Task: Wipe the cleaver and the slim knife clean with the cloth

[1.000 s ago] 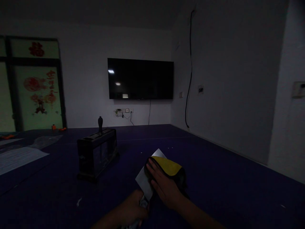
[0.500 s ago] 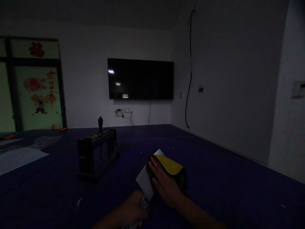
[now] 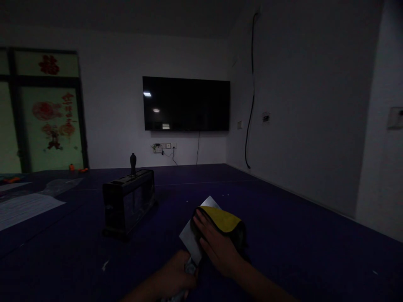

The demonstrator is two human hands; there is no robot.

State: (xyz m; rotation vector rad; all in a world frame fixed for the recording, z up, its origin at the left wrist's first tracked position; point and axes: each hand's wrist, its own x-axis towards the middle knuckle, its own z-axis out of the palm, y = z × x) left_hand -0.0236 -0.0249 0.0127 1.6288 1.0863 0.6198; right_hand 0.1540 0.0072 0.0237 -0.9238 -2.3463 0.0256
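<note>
Room: dim and grey, with a dark television [image 3: 186, 105] on the far wall [image 3: 110, 105], sockets [image 3: 165, 146] and wires below it, and a black cable [image 3: 252, 84] hanging down the wall at the right.
Door: over at the far left, pale green glass panels [image 3: 28, 142] carry red decorations.
Table: a wide, deep purple-blue table [image 3: 292, 243] fills the foreground, a few white scraps [image 3: 105, 265] dotted about it.
Left hand: here it is, low at the centre, the left hand [image 3: 174, 274] with its fingers wrapped firmly around the handle of a broad-bladed knife [image 3: 188, 241].
Knife: front and centre, the blade slants up and away from that grip, its pale flat partly covered, its far corner peeking out beyond the cloth.
Right hand: and across comes the right hand [image 3: 218, 251], fingers stretched out flat on the cloth over the blade; the thumb is hidden, so whether it pinches anything cannot be told.
Cloth: a yellow and dark cloth [image 3: 222, 219] lies beneath those fingers, folded, its yellow face turned up.
Black case: to the left, apart from both hands, stands a black case [image 3: 127, 205] with a clear-looking side, a dark vase-shaped piece [image 3: 133, 163] rising at its top.
Far left: printed paper [image 3: 31, 209] and clear plastic [image 3: 63, 186] lie on the table, small orange items [image 3: 71, 167] behind.
</note>
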